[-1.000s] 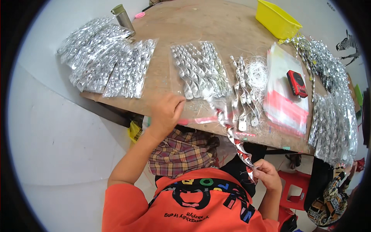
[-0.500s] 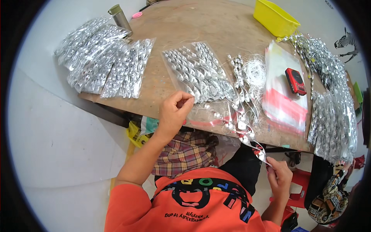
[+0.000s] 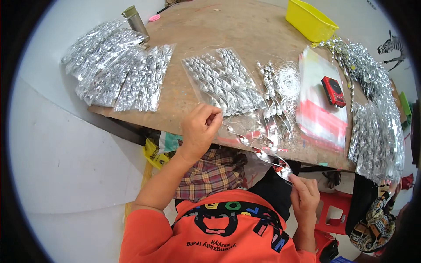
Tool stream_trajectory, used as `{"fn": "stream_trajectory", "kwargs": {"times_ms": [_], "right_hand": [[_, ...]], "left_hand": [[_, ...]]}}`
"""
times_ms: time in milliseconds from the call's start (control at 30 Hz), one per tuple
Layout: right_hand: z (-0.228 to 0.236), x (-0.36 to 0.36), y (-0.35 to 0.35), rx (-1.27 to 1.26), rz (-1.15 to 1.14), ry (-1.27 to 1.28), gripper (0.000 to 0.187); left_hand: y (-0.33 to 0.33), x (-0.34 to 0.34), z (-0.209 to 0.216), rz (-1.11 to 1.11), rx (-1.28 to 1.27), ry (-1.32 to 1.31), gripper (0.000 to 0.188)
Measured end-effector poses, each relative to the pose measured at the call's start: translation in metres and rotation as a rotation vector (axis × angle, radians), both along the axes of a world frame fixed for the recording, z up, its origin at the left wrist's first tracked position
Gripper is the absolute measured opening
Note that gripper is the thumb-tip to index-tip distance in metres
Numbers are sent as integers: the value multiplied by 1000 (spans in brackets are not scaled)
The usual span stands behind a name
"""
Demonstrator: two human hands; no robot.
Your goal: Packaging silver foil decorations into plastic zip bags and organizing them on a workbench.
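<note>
A twisted silver spiral ribbon (image 3: 262, 154) stretches slantwise over the table's front edge, between my two hands. My right hand (image 3: 305, 197), closed in a pinch, grips its wide lower end. My left hand (image 3: 201, 131) is closed, thumb against fingers, at the ribbon's narrow upper end; the thread there is too fine to make out clearly. Just beyond my left hand lies a clear bag of silver spirals (image 3: 226, 83). To its right are loose spirals (image 3: 269, 92), some hanging toward the table edge, and a tangle of white thread (image 3: 288, 81).
Filled bags of spirals (image 3: 144, 79) lie at the left by a metal flask (image 3: 137, 24). Flat clear bags (image 3: 315, 105) carry a red radio-like device (image 3: 334, 92). More silver spirals (image 3: 377, 131) drape over the right edge. A yellow bin (image 3: 311, 21) stands behind, a red stool (image 3: 335, 212) below.
My right hand has moved left and slightly up with the ribbon's wide end, and the ribbon now shows more separately from the loose spirals. My left hand has barely shifted.
</note>
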State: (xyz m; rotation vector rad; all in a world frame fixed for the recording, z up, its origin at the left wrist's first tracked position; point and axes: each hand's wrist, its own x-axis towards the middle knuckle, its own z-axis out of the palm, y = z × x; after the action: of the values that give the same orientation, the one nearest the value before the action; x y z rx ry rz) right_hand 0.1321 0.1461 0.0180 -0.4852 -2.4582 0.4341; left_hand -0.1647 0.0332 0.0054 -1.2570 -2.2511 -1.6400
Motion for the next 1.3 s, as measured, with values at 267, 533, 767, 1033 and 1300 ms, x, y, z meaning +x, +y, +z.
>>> {"fn": "stream_trajectory", "kwargs": {"times_ms": [267,533,767,1033,1300], "right_hand": [[-11,-48,-4,-68,113,101,36],[-35,-124,7,56,267,276,39],[-48,-178,8,-64,350,265,37],[-45,-224,5,-155,382,234,35],[-31,-164,24,-288,320,-21,11]], "left_hand": [[2,5,-4,-45,24,164,7],[-7,10,-13,-29,43,60,7],[-10,11,-28,-43,95,-35,6],[-6,10,-28,-52,202,-197,10],[-15,8,-32,-43,160,-174,9]]}}
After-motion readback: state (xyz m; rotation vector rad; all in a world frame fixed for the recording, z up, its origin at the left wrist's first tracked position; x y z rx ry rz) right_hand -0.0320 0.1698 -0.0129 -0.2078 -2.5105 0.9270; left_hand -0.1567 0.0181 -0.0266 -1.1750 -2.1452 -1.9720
